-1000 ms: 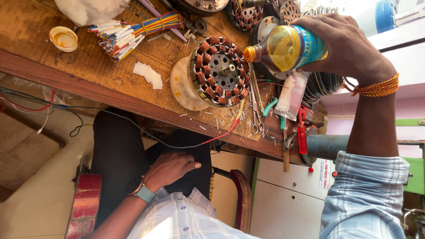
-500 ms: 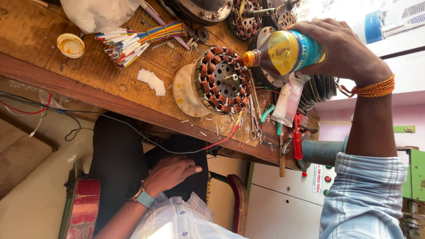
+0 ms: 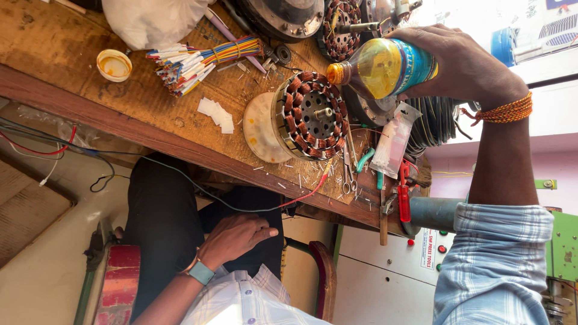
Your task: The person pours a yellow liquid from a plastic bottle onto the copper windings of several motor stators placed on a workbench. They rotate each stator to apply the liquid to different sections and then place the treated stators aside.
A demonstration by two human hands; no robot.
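Right hand point(image 3: 463, 69) wrapped around a plastic bottle point(image 3: 385, 66) of yellow liquid, fingers clamped on its body, held tipped with the orange neck pointing toward 9 o'clock, just above the desk point(image 3: 72, 90). Orange thread band on that wrist, blue checked sleeve further down the arm toward 6 o'clock. Left hand point(image 3: 235, 238) resting flat on the lap, off the desk, fingers loosely spread and holding nothing, a light blue watch point(image 3: 200, 272) on its wrist. Hands well apart, one above the desk, one below its edge. Directly at 7 o'clock of the bottle's neck, and near it, a round motor stator point(image 3: 307, 114) with copper-coloured windings, standing on a cream disc point(image 3: 260, 129) on the wooden desk. At 9 o'clock of the stator, small white paper slips point(image 3: 218, 114); beyond these, toward 10 o'clock, a bundle of coloured wires point(image 3: 201, 60) with white sleeved ends, and further still at 9 o'clock a small yellow cap point(image 3: 114, 65). White plastic bag point(image 3: 153, 21) at the desk's upper part, at 11 o'clock of the stator. At 4 o'clock of the stator, scissors point(image 3: 348, 174), a clear plastic packet point(image 3: 391, 141) and a red-handled tool point(image 3: 403, 201) near the desk's edge. More wound stators and a dark metal housing point(image 3: 283, 15) at 12 o'clock. Thin red and black wires trailing down from the desk's front edge.
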